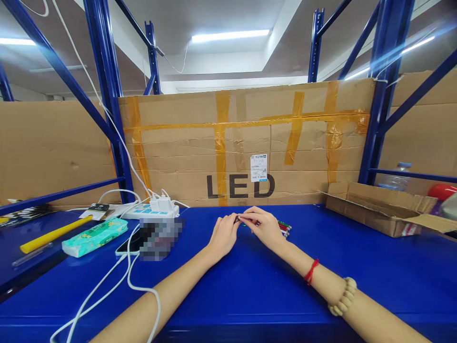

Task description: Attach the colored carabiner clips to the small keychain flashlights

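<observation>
My left hand [223, 234] and my right hand [266, 227] meet over the middle of the blue tabletop [250, 290]. Both pinch one small thin dark object [239, 218] between their fingertips; it is too small to name. Just right of my right hand lie several slim pen-like sticks [284, 226] with red and green parts, partly hidden by the hand. My right wrist bears a red string and a bead bracelet.
A cardboard wall marked LED [246, 143] closes the back. An open cardboard box [382, 209] sits at the right. At the left are a white power strip [150, 209], a phone [130, 245] with white cables, a tissue pack [94, 237] and a yellow-handled tool [53, 234].
</observation>
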The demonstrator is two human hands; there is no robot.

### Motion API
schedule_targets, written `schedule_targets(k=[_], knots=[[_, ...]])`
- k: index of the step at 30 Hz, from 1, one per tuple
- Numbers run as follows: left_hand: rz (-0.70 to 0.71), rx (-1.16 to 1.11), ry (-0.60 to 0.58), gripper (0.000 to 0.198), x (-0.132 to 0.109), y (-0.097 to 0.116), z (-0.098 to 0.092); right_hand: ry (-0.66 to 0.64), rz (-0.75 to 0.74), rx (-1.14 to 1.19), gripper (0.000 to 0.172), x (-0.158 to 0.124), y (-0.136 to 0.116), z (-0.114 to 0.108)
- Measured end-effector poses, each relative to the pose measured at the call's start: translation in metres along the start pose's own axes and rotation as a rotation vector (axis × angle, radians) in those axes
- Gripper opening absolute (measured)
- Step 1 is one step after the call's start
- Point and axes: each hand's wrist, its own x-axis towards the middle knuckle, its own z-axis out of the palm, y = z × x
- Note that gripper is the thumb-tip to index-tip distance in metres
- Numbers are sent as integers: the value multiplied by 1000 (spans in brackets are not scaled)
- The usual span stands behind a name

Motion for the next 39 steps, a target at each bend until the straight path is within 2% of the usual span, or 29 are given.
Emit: schedule_targets(k=[8,14,18,21,28,33,39], knots=[[-72,-49,-1,17,-1,-4,4,-149,-5,14,25,-1,-3,3],[-236,-119,135,23,4,-14,3,-176,78,-19,42,-3,-2,8],[-300,-160,222,22,6,-19,2,-276,68,-62,27,-2,-2,19],[-300,-183,244,20,6,-19,3,-308,70,-78,18,0,-3,28],[-252,-225,200,19,8,-21,6,-243,186,32,14,10,7,37],[-186,-242,153,18,9,-24,9,-144,286,203,21,16,16,29],[-108,-217,81,14,8,-25,12,-16,325,320,23,19,22,19]])
